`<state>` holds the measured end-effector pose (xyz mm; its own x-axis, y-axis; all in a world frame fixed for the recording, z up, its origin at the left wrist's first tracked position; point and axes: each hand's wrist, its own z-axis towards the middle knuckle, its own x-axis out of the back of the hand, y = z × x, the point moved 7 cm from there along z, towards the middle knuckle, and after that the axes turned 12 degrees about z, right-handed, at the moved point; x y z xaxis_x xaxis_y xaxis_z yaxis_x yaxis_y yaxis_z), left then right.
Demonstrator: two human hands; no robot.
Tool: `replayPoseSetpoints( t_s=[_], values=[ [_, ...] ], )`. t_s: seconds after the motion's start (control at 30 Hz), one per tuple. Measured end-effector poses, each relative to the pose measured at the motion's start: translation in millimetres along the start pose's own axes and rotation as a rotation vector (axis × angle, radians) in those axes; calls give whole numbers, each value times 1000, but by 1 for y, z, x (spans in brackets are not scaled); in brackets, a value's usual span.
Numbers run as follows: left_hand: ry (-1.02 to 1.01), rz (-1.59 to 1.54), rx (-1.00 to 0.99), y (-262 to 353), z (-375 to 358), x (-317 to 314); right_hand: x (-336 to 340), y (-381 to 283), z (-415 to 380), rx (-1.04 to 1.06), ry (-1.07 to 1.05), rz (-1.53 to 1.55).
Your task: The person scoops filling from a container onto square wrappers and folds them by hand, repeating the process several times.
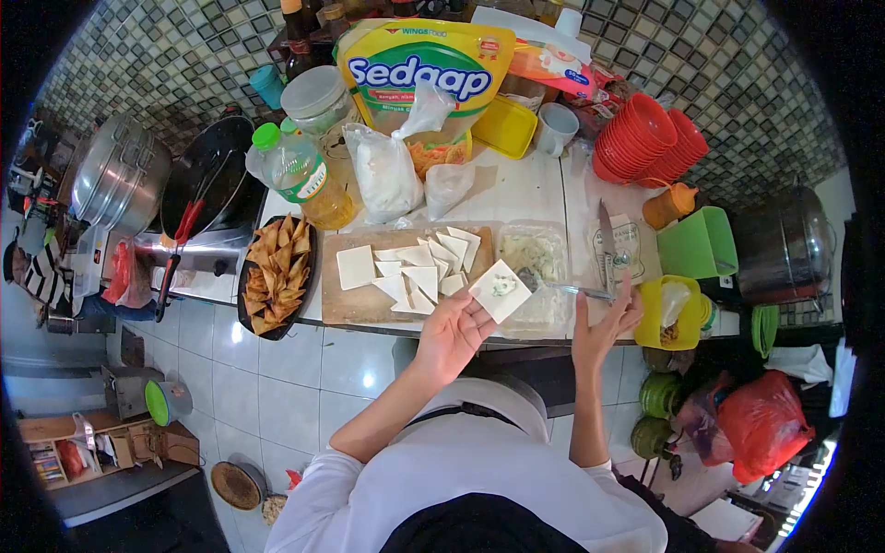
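Fingers (458,311) of the left hand (452,334) lie spread nearly flat, palm up, carrying a square white dough wrapper (501,290) with a small dab of pale filling (503,287) at its middle; the wrapper rests on the fingertips just over the front edge of the white tiled desk (516,189). Those of the right hand (604,323) are curled loosely round the handle of a thin metal spoon (562,288), whose bowl reaches into a clear plastic tub of pale filling (533,253) near the desk's front edge.

Left of the tub, a rectangular wooden cutting board (355,304) carries a scatter of cut white wrapper squares (419,263). Further left, at the front left corner, a black oval tray (251,324) is piled with folded golden pastries (277,272).

Judging by this, the filling step is in hand: one wrapper has just its portion of filling and is not yet folded. The next move would seem to call for freeing the right hand from the spoon, then bringing the wrapper's edges together over the filling and pinching them shut without squeezing the filling out. The wrapper looks thin and limp, so it likely wants a light, even touch.
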<state>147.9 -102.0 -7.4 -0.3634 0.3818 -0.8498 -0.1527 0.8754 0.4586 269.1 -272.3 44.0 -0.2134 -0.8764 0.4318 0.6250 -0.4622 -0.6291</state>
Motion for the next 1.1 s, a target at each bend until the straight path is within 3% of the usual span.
replayPoseSetpoints(
  t_s=[0.07, 0.13, 0.27, 0.33, 0.37, 0.47, 0.53, 0.7, 0.9, 1.1],
  values=[
    [-83, -55, 25, -4, 0, -7, 4, -20, 2, 77, -13, -22],
    [-78, -41, 37, -8, 1, -8, -12, -39, -11, 290, -384, 230],
    [-182, -113, 32, -16, 3, -6, -25, -65, -8, 444, -450, 280],
    [-148, -93, 22, -14, 0, -11, -25, -84, -6, 676, -452, 247],
    [-114, -73, 19, -14, -1, -12, -26, -86, -5, 680, -455, 252],
    [-101, -10, -61, -15, -1, -10, -31, -88, -3, 619, -502, 307],
    [-130, 61, -98, -16, -2, -11, -41, -80, 2, 327, -550, 419],
    [-139, 182, -130, -20, 1, -7, -45, -82, 8, 252, -519, 426],
    [-17, 221, -126, -23, 2, 1, -48, -81, 12, 203, -495, 406],
    [134, 473, -194, -9, -4, 1, -54, -78, 9, 109, -507, 433]
  ],
)
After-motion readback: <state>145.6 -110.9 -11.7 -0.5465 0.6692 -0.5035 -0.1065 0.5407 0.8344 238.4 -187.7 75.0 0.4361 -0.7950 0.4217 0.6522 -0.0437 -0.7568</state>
